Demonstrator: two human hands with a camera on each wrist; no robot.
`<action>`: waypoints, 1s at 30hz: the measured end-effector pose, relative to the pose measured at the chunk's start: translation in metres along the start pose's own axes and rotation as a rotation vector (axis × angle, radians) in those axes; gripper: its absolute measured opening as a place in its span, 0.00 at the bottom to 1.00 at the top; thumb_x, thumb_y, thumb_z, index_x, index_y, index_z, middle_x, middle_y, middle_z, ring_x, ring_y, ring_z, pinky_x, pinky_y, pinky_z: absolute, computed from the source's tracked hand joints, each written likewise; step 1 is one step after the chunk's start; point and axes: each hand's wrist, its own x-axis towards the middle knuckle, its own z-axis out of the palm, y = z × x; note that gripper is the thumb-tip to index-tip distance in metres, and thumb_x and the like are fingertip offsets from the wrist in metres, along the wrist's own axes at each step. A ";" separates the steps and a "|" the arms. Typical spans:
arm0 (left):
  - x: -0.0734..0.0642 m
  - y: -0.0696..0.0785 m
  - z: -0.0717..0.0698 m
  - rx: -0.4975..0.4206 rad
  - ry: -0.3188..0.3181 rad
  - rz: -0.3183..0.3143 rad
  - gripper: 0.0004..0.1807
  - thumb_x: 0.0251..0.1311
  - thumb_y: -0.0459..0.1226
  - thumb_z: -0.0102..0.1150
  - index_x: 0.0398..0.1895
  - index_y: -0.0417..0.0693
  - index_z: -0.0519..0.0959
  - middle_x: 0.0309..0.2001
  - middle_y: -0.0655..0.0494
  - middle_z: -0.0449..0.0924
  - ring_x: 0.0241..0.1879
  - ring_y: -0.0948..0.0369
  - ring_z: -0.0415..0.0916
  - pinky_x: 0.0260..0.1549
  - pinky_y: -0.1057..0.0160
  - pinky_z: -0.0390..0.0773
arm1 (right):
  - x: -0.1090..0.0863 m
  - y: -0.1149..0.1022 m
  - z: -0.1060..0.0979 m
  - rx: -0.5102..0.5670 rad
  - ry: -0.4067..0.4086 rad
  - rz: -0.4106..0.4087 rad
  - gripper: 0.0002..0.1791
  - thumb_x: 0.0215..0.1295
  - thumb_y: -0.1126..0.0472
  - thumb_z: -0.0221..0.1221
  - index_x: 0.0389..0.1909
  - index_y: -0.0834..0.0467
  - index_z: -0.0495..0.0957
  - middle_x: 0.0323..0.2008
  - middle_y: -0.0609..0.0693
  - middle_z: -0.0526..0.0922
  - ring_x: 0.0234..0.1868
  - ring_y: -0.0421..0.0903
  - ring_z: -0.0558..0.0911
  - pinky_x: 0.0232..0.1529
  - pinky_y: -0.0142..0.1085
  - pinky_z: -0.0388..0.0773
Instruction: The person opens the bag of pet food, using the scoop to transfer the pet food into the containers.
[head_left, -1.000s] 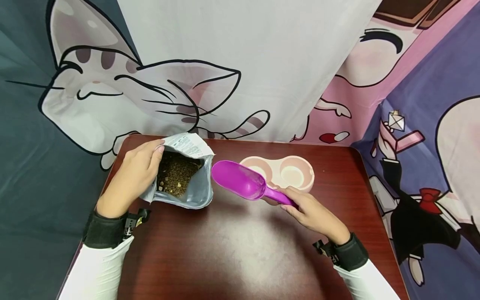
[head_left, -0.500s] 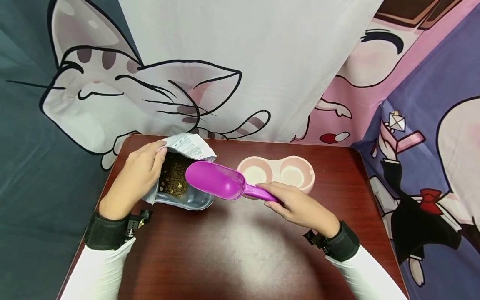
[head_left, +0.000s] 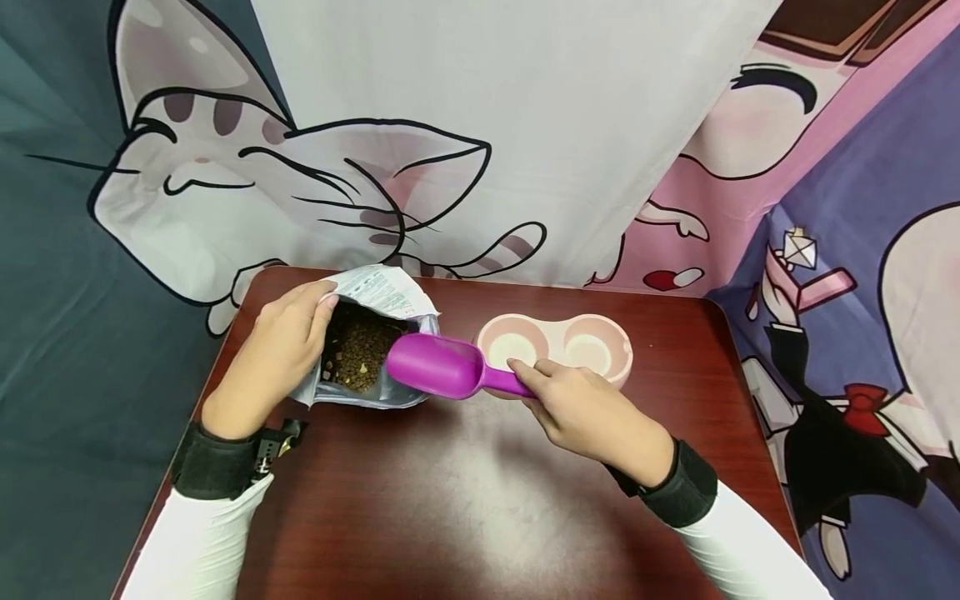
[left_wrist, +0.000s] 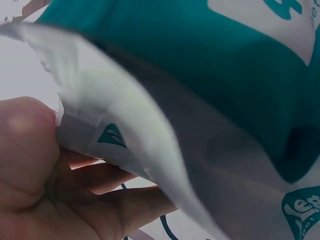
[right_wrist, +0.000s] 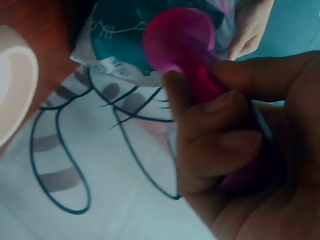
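Note:
On the left of the table stands an open bag [head_left: 378,289] with brown pellets [head_left: 358,350] inside. My left hand [head_left: 277,358] pinches the bag's rim at its left side; the left wrist view shows the thumb and fingers [left_wrist: 135,202] on either side of the edge. A purple scoop [head_left: 435,365] has its handle in the grip of my right hand [head_left: 592,412], fingers curled round it in the right wrist view. The scoop's bowl is tilted, its front over the bag's right edge, and its inside is turned out of sight in the head view.
A pale pink double bowl [head_left: 557,329] sits at the back of the brown table [head_left: 465,500], partly behind the right hand and scoop handle. A printed cloth [head_left: 540,167] with cartoon figures hangs right behind the table and along its sides.
My right hand has carried the scoop left to the bag and turned it over, so the hollow no longer faces up. The left hand stays on the bag's rim.

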 end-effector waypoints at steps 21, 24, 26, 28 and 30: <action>-0.003 0.001 0.000 0.018 -0.030 0.001 0.19 0.80 0.38 0.46 0.60 0.32 0.77 0.60 0.31 0.79 0.64 0.36 0.73 0.64 0.35 0.69 | 0.045 -0.040 -0.015 -0.086 -0.243 0.059 0.15 0.74 0.61 0.55 0.57 0.46 0.76 0.24 0.47 0.73 0.16 0.46 0.68 0.13 0.37 0.65; -0.003 0.002 0.001 0.021 -0.017 0.014 0.18 0.80 0.38 0.47 0.59 0.32 0.78 0.59 0.32 0.80 0.64 0.37 0.75 0.64 0.36 0.71 | 0.055 -0.045 -0.014 -0.093 -0.239 0.065 0.12 0.71 0.63 0.55 0.51 0.48 0.79 0.24 0.48 0.74 0.18 0.49 0.73 0.14 0.39 0.66; -0.003 0.002 0.002 0.022 -0.008 0.021 0.18 0.79 0.37 0.48 0.59 0.32 0.78 0.58 0.32 0.80 0.63 0.37 0.75 0.63 0.36 0.71 | 0.061 -0.049 -0.012 -0.101 -0.237 0.065 0.09 0.70 0.64 0.56 0.47 0.50 0.79 0.24 0.49 0.76 0.19 0.51 0.75 0.15 0.40 0.68; -0.003 0.003 0.002 0.019 -0.002 0.023 0.18 0.79 0.37 0.48 0.59 0.32 0.78 0.58 0.31 0.80 0.63 0.37 0.75 0.63 0.36 0.71 | 0.067 -0.053 -0.010 -0.104 -0.246 0.078 0.07 0.69 0.64 0.56 0.43 0.51 0.78 0.25 0.50 0.78 0.19 0.52 0.77 0.15 0.41 0.70; -0.003 0.003 0.003 0.013 -0.007 0.021 0.18 0.79 0.37 0.48 0.60 0.32 0.78 0.59 0.30 0.80 0.63 0.37 0.75 0.64 0.36 0.71 | 0.072 -0.057 -0.008 -0.111 -0.274 0.099 0.07 0.68 0.65 0.57 0.42 0.51 0.78 0.26 0.51 0.80 0.19 0.53 0.77 0.15 0.43 0.71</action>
